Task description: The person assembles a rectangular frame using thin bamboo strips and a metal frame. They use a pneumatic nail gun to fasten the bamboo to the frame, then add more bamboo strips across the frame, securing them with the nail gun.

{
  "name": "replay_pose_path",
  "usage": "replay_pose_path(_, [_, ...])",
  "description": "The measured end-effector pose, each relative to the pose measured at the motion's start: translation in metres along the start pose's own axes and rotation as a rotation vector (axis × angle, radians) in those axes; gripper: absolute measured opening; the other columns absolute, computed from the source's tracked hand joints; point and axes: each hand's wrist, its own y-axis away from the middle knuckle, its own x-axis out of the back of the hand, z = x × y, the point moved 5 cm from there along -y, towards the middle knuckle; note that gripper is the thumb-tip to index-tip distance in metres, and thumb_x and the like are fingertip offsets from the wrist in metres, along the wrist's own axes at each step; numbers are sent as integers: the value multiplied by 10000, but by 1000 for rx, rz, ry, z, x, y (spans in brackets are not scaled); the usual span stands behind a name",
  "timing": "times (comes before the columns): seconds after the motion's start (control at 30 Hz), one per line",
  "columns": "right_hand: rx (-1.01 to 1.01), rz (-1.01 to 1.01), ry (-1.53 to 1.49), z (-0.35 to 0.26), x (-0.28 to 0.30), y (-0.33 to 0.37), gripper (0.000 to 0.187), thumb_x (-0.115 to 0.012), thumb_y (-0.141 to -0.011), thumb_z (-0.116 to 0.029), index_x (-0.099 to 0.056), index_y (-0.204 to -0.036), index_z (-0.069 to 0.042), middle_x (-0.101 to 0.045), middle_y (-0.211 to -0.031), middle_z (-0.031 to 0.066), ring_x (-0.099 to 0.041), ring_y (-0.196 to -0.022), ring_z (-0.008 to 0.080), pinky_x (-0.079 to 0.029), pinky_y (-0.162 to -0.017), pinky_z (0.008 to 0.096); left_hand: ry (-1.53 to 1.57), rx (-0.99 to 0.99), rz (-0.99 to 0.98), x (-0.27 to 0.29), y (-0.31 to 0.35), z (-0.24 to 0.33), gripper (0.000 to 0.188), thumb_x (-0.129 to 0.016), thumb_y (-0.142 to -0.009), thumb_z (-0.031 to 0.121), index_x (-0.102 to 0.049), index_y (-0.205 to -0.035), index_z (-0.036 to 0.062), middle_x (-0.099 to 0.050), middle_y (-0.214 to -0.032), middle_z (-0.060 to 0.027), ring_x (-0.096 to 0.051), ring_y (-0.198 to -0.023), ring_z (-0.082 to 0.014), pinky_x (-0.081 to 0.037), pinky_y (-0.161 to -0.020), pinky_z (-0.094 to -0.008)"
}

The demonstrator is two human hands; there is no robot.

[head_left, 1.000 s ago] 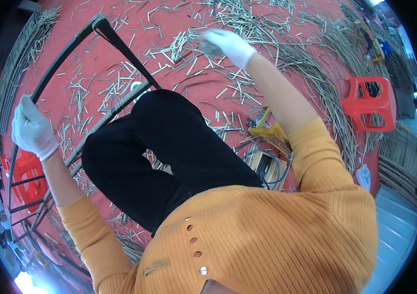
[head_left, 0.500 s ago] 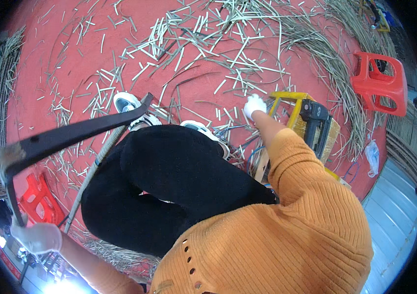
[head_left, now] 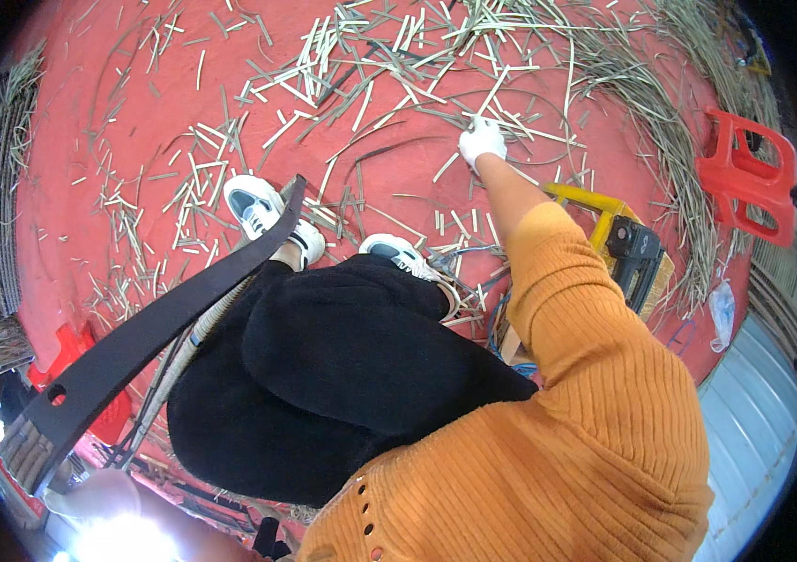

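My left hand (head_left: pixel 103 495), in a white glove, is at the lower left, partly washed out by glare. Its fingers are closed at the lower end of a dark curved frame piece (head_left: pixel 150 323), which has a small hole and pale strands wrapped round its near end. Beneath that piece runs a pale wrapped pole (head_left: pixel 173 370), leaning beside my left leg. Farther forward, my right hand (head_left: pixel 483 142), also gloved in white, reaches down among cut strips (head_left: pixel 361 103) on the red floor. Its fingers are pressed together; what they hold, if anything, is hidden.
Right of my leg stands a yellow frame (head_left: pixel 595 208) with a black-and-grey tool (head_left: pixel 635 253) on it. A red plastic stool (head_left: pixel 750 176) lies at the far right, near long loose strands (head_left: pixel 642 112). Another red plastic object (head_left: pixel 66 356) is at the left.
My right hand has moved forward, from beside the yellow frame to the scattered strips. The dark frame piece has turned and come lower at its near end, with my left hand lower too.
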Motion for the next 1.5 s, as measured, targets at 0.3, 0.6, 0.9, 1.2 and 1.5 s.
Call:
replay_pose_path(0.3, [145,155,-529,4,7,1,367,-563,-905,-164,-641,-1226,-5,-696,-1181,158,-638,-1131,342,-490,-984,381,29,343,-133,-17,5,-16,273,-477,-991,167,-731,-918,101,-725,-892,-44,-693,-761,-159,-531,-666,-269])
replay_pose_path(0.6, [72,-462,-1523,-68,63,168,464,-683,-892,-97,-514,-1311,12,-700,-1074,101,-674,-856,147,-505,-690,249,364,486,-179,-32,18,-28,185,-521,-948,52,-705,-961,59,-691,-829,-86,-673,-766,-210,-537,-682,-322])
replay_pose_path(0.9, [681,-301,-698,-112,100,242,333,-644,-907,-74,-630,-1226,18,-699,-1099,119,-652,-1023,207,-498,-942,325,556,287,307,29,5,2,313,-666,-877,223,-543,-606,125,-501,-574,-81,-507,-528,-268,-345,-536,-407])
replay_pose_path(1.2, [623,-746,-1106,-130,81,217,216,-602,-955,-140,-702,-1075,9,-704,-959,45,-622,-848,144,-497,-805,286,569,339,283,53,8,5,230,-689,-825,201,-588,-626,148,-539,-612,-30,-538,-621,-236,-360,-688,-386])
replay_pose_path(1.5, [352,-544,-820,-29,7,178,192,-610,-937,-223,-670,-938,-41,-591,-682,8,-518,-573,119,-440,-545,284,450,317,94,20,9,12,249,-650,-772,101,-485,-588,127,-402,-570,-55,-455,-560,-233,-316,-591,-385])
